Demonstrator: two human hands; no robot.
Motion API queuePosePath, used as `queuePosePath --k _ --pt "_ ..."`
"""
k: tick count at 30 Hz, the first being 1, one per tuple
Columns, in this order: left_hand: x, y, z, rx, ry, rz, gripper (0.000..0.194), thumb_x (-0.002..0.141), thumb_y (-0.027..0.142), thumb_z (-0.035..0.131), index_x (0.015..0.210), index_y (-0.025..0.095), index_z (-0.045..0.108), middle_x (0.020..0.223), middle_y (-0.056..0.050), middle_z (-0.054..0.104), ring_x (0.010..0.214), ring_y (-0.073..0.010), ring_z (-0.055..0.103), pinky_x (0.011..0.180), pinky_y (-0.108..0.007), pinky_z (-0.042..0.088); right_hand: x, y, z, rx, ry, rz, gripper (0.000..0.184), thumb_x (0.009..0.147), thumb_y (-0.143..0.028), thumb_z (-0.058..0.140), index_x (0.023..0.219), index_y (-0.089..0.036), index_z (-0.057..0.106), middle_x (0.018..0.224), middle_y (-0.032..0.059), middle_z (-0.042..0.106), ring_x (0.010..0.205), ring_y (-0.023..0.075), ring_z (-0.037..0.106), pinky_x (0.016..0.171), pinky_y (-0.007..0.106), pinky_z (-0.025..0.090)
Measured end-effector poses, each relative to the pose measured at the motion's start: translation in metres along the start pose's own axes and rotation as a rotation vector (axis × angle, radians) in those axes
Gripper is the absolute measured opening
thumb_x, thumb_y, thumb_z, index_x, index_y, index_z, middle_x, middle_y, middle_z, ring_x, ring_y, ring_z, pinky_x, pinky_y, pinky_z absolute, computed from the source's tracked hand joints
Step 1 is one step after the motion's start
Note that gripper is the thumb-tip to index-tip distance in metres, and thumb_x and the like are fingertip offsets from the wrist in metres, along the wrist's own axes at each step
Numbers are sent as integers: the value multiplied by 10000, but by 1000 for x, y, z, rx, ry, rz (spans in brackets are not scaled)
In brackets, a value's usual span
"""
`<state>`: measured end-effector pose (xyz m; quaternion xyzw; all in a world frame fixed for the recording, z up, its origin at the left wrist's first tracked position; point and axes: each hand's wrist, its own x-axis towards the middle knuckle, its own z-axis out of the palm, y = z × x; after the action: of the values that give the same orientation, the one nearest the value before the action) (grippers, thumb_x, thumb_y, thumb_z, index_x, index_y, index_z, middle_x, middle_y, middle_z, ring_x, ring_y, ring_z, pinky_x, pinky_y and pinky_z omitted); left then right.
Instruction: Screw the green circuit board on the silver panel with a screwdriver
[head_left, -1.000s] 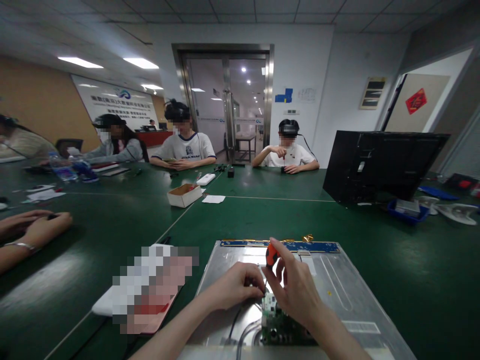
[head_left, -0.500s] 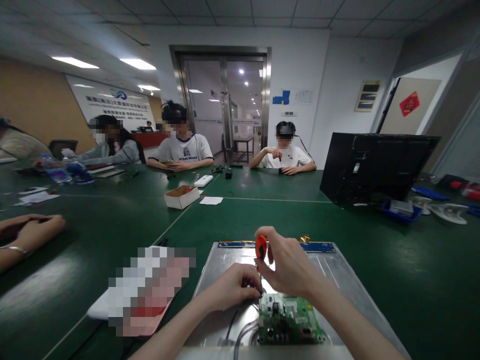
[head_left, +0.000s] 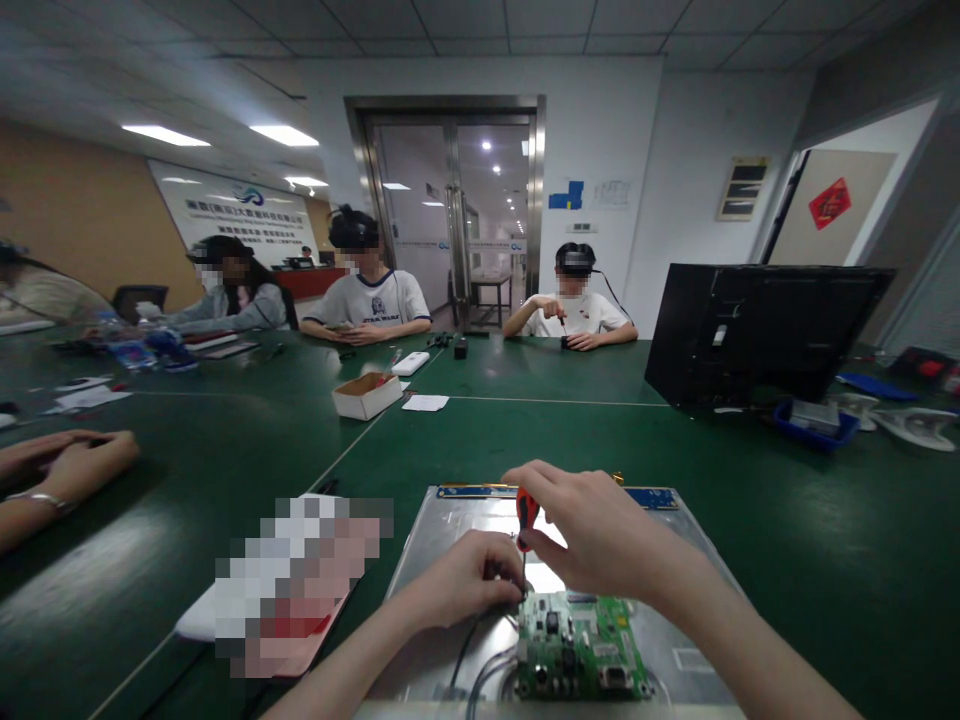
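Note:
My right hand (head_left: 581, 525) grips the red-and-black handle of a screwdriver (head_left: 527, 508) from above. The thin shaft points down to the upper left corner of a green circuit board (head_left: 577, 645). Beside that shaft, my left hand (head_left: 480, 570) is closed in a pinch at the same corner; whatever lies between its fingertips is hidden. Under the board lies a flat silvery metal panel (head_left: 427, 545), with a narrow blue circuit strip (head_left: 652, 497) along its far edge. Grey cables (head_left: 487, 675) run at the board's left side.
Left of the panel lie a white and pink item (head_left: 330, 590), partly pixelated, and another person's hands (head_left: 82, 470). Farther off are a small open box (head_left: 367, 395), a black monitor (head_left: 765, 330) and a blue tray (head_left: 814, 425). Several people sit around the green table (head_left: 525, 430).
My right hand has turned slightly on the screwdriver, and its forearm has shifted right. The handle sits a little lower and leans differently. My left hand stays at the board's corner.

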<state>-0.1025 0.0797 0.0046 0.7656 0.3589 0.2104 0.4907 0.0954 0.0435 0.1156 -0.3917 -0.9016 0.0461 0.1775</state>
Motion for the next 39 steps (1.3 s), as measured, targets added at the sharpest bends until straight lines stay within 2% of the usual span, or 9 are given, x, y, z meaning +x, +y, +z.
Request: queuePosePath --k 7,12,17,23,28,31,37,39 --pt "-2 5 0 32 36 -3 98 658 84 656 674 165 709 709 7 661 708 -154 579 660 -241 419 2 5 -3 -33 0 10 365 862 -152 576 1211 -232 506 1013 18 665 745 169 619 543 269 227" --pt "-2 6 0 3 27 -19 112 657 88 648 686 171 716 705 18 668 691 -149 591 653 -236 432 4 2 -3 -103 -3 5 73 893 -242 637 942 -211 592 921 3 663 689 140 591 527 266 217" --pt "-2 2 0 4 27 -18 130 656 98 644 729 169 725 676 28 651 662 -142 561 624 -227 418 1 -2 -6 -49 -29 -23 124 896 -265 643 1007 -226 604 948 4 677 697 145 611 534 273 268" --pt "0 -3 0 17 23 -11 105 666 94 668 714 168 726 753 5 694 728 -159 591 677 -241 440 -2 -5 -12 40 -82 -26 284 840 -138 571 1114 -213 580 1009 35 678 818 184 652 610 292 359" --pt "-1 -1 -2 12 -9 25 127 689 72 650 730 164 729 769 -1 689 743 -161 601 697 -245 447 -1 -2 -12 -6 -86 15 277 828 -119 564 1092 -200 576 956 28 690 746 171 632 570 277 298" --pt "-2 1 -1 -1 2 0 140 673 60 650 727 167 724 749 10 673 727 -153 587 677 -236 437 0 -1 -10 -35 -59 6 248 847 -139 582 1086 -204 573 933 18 693 692 149 606 550 268 260" --pt "-2 5 0 -23 33 -40 146 646 56 626 703 166 703 661 38 609 653 -129 539 634 -223 412 2 -1 -9 -78 -50 21 127 873 -200 624 998 -207 603 873 11 704 668 145 604 533 270 234" --pt "-3 4 1 -22 24 -39 131 652 66 618 694 167 690 655 38 602 652 -130 538 622 -221 409 1 -1 -9 -66 -45 22 140 874 -212 630 1012 -213 609 883 13 708 676 151 613 535 273 244"
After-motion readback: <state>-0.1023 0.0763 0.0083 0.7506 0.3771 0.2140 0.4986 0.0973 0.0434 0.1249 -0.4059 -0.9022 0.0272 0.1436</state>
